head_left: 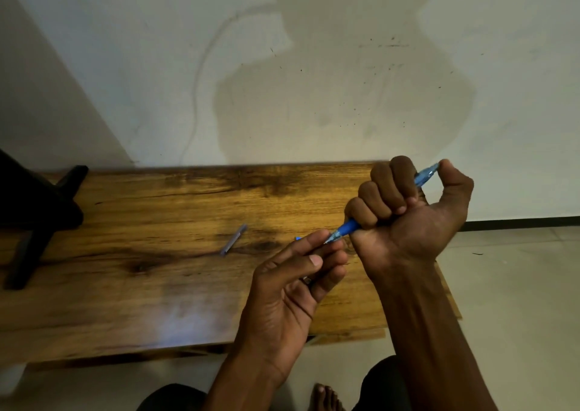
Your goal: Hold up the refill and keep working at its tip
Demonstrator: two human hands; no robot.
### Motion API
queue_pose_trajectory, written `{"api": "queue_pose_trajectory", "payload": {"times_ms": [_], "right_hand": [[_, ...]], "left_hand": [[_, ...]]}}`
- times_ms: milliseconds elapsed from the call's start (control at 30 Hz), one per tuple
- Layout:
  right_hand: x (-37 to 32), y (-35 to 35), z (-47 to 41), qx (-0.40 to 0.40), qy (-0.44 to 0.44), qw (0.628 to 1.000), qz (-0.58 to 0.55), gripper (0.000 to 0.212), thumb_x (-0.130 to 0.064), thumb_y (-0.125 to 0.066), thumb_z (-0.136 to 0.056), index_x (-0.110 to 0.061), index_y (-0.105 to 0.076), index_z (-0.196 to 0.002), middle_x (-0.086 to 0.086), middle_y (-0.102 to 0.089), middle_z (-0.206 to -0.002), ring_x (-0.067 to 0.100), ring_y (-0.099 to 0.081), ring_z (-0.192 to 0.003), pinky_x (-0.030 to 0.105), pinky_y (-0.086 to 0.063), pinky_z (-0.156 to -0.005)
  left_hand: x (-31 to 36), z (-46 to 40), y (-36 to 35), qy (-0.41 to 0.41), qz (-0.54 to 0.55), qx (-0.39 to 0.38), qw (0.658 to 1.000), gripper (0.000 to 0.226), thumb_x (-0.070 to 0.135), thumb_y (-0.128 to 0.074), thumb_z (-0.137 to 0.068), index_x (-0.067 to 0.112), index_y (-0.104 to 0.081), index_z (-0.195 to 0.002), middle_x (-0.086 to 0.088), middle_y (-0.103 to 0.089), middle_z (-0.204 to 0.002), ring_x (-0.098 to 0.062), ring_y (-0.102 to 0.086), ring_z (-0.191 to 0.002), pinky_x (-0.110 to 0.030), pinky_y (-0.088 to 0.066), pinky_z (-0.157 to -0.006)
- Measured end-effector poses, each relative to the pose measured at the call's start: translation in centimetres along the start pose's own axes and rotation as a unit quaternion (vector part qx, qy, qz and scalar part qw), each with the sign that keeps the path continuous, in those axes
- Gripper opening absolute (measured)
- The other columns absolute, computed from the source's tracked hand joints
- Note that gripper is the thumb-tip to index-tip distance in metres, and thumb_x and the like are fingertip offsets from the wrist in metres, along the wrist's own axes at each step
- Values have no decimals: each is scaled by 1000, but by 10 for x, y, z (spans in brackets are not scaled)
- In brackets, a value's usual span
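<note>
A blue pen (346,228) is gripped in the fist of my right hand (408,209), with the thumb pressing on its far end (428,172). The fingers of my left hand (298,272) pinch the pen's clear tip (331,239) just below the fist. A small blue piece (297,238) shows behind the left fingertips; I cannot tell what it is. Both hands hover over the right part of a low wooden table (157,269).
A small grey pen part (233,239) lies on the table left of the hands. A dark stand (34,216) sits at the table's left end. A pale wall rises behind. Tiled floor, my knees and a bare foot (324,396) are below.
</note>
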State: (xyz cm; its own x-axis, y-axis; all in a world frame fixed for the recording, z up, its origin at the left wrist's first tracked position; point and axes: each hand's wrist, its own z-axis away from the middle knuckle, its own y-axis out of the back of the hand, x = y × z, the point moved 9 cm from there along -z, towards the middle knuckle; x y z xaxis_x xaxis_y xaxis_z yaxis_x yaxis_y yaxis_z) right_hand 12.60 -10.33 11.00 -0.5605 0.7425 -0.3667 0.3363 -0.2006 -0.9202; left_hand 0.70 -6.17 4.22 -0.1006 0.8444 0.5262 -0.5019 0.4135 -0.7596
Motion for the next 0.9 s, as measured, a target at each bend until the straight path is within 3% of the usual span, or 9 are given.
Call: {"api": "queue_pose_trajectory", "payload": {"times_ms": [900], "right_hand": [[2, 5, -1, 2, -7, 1000, -14, 54, -54, -17, -97, -20, -24, -55, -7, -19, -48, 9, -13, -39, 21, -12, -39]], "left_hand": [[-1, 0, -1, 2, 2, -14, 1000, 32, -4, -55, -69, -1, -81, -88, -22, -78, -87, -24, -78, -72, -26, -62, -60]]}}
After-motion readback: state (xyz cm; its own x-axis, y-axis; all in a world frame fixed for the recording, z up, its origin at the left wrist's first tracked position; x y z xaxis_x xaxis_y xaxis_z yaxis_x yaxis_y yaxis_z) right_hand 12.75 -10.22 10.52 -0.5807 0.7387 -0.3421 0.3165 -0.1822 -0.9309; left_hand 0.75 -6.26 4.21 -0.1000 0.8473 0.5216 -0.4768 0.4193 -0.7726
